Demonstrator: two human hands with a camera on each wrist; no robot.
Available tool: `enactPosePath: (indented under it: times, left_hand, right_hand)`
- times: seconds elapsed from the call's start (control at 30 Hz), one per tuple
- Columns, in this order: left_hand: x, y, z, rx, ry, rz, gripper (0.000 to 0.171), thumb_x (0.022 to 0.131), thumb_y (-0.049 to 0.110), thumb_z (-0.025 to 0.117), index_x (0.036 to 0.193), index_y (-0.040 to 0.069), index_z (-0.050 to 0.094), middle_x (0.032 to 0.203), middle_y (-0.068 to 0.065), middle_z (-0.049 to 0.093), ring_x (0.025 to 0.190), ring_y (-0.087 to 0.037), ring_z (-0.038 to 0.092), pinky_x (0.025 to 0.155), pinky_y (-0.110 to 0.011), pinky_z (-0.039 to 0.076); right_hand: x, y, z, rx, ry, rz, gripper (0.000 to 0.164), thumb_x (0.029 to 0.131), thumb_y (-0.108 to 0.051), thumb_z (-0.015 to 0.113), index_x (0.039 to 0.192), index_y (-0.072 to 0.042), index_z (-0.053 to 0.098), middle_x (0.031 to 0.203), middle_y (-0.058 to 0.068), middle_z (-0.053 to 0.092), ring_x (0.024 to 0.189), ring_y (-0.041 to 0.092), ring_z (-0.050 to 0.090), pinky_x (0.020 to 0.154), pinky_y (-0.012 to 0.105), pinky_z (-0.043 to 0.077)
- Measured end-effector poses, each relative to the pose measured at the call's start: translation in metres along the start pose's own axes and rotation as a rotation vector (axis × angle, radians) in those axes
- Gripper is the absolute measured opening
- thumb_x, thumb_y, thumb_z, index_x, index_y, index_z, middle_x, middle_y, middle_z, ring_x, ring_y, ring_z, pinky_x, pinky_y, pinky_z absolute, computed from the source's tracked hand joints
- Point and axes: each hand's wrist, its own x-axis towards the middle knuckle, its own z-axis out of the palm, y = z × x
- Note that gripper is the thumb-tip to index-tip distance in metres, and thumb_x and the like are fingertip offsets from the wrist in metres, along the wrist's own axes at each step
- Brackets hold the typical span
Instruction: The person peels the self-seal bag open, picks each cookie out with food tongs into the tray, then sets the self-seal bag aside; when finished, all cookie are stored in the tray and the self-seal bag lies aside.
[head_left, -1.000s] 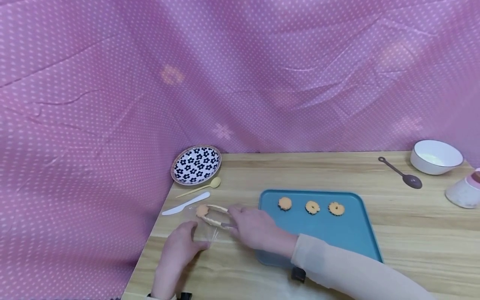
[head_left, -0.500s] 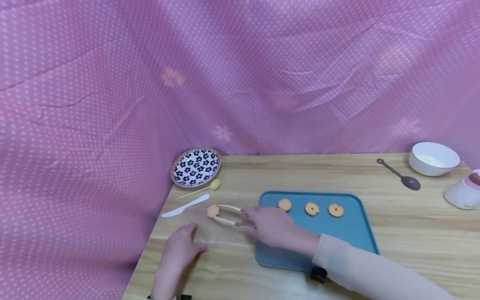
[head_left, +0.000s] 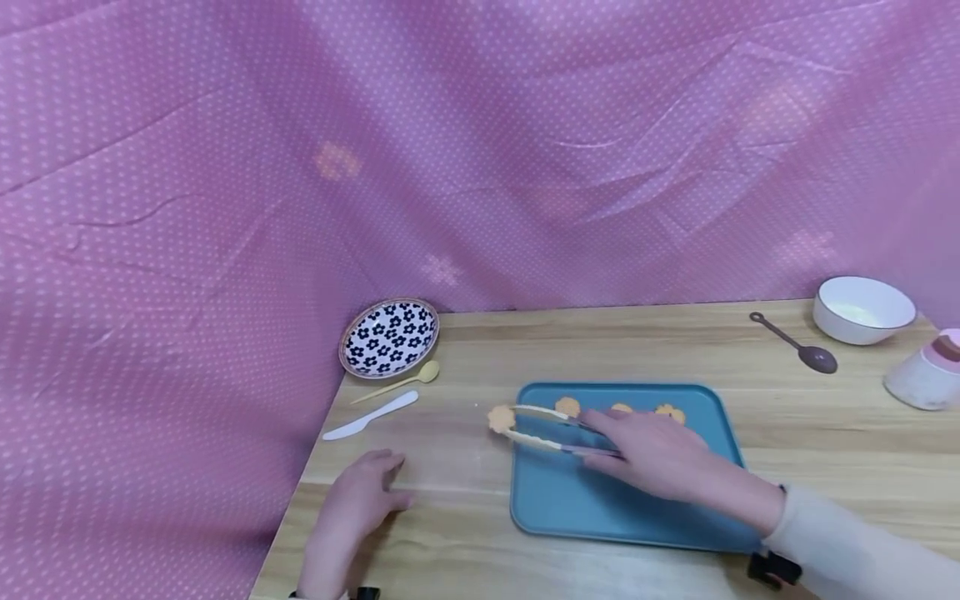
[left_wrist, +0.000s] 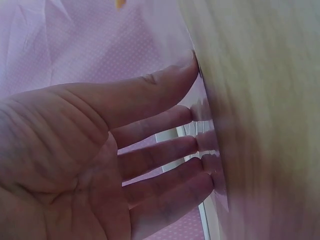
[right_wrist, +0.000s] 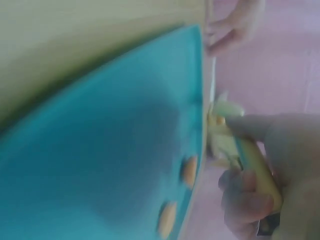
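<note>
My right hand (head_left: 663, 457) grips a pair of tongs (head_left: 538, 442) over the tray's left side. Between the tong tips sits a flower-edged cookie (head_left: 501, 419), just outside the tray's left edge in the head view. My left hand (head_left: 356, 492) rests at the left of the table with its thumb and fingers spread. In the left wrist view its fingertips (left_wrist: 190, 145) touch a thin clear film on the wood. On the blue tray (head_left: 585, 517) a round cookie (head_left: 567, 407) lies at the back; more cookies beside it are partly hidden by my right hand.
A white plastic knife (head_left: 375, 415), a yellow spoon (head_left: 408, 382) and a flower-patterned dish (head_left: 390, 337) lie at the back left. Towards the back right are a brown spoon (head_left: 795, 344), a white bowl (head_left: 862, 312) and a white jar (head_left: 926, 377). Pink dotted cloth (head_left: 480, 167) hangs behind.
My right hand has moved right with the tongs and cookie, away from the left hand and over the tray. The left hand has stayed nearly in place.
</note>
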Motion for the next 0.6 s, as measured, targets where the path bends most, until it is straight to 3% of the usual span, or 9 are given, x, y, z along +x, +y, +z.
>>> enactPosePath:
  times: [0.17,0.37,0.6]
  left_hand:
    - [0.0,0.0,-0.001,-0.004,-0.013,-0.001,0.066,0.073,0.03,0.088,0.133,0.013,0.067,0.146,-0.015,0.06,0.133,-0.044,0.056,0.112,-0.061,0.046]
    - [0.0,0.0,-0.002,-0.005,-0.013,-0.002,0.066,0.072,0.029,0.088,0.133,0.014,0.067,0.147,-0.015,0.059,0.134,-0.043,0.056,0.112,-0.061,0.046]
    - [0.0,0.002,-0.002,-0.002,-0.02,0.008,0.067,0.072,0.027,0.089,0.134,0.012,0.066,0.146,-0.018,0.058,0.133,-0.045,0.056,0.112,-0.061,0.045]
  right_hand:
    - [-0.035,0.029,-0.009,0.01,-0.001,-0.024,0.045,0.093,-0.061,0.062,0.134,-0.041,0.057,0.1,-0.022,0.066,0.07,-0.005,0.048,0.057,0.016,0.038]
    - [-0.076,0.054,-0.012,-0.023,-0.028,-0.024,0.048,0.093,-0.068,0.055,0.134,-0.043,0.057,0.117,-0.023,0.068,0.085,-0.008,0.058,0.068,0.023,0.055]
    - [-0.096,0.07,-0.007,-0.015,-0.075,-0.02,0.051,0.093,-0.071,0.05,0.137,-0.044,0.054,0.121,-0.022,0.067,0.09,-0.008,0.06,0.07,0.025,0.058]
